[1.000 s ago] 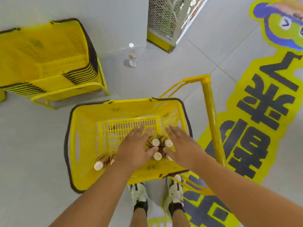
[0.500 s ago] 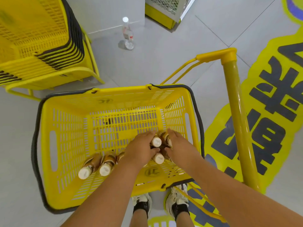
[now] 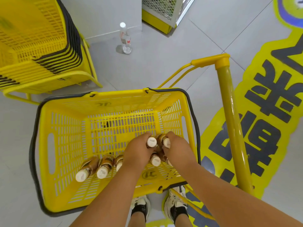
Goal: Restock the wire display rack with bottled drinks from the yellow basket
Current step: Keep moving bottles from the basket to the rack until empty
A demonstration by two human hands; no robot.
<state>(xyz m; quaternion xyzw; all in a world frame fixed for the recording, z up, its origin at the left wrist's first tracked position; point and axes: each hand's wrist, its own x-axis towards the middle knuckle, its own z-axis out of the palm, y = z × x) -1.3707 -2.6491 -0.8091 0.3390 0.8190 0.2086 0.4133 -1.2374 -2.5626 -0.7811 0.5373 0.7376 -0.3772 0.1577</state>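
A yellow basket (image 3: 65, 145) with a dark rim stands on the floor in front of my feet. Both my hands are down inside it, at its right side. My left hand (image 3: 138, 152) grips a white-capped brown bottle (image 3: 151, 141). Close beside it, my right hand (image 3: 176, 149) grips another bottle (image 3: 165, 141). One more cap (image 3: 155, 160) shows between my wrists. Three bottles (image 3: 93, 167) lean side by side near the basket's front wall. The wire rack (image 3: 161, 9) stands at the top, only its lower part in view.
A stack of yellow baskets (image 3: 41, 46) sits on a frame at the upper left. A clear water bottle (image 3: 125, 38) stands on the grey floor by the wall. The basket's tall yellow pull handle (image 3: 231, 115) rises at the right, over a yellow floor graphic.
My hands went from hovering over the standing bottles to closing round two of them. The view has dropped closer to the basket.
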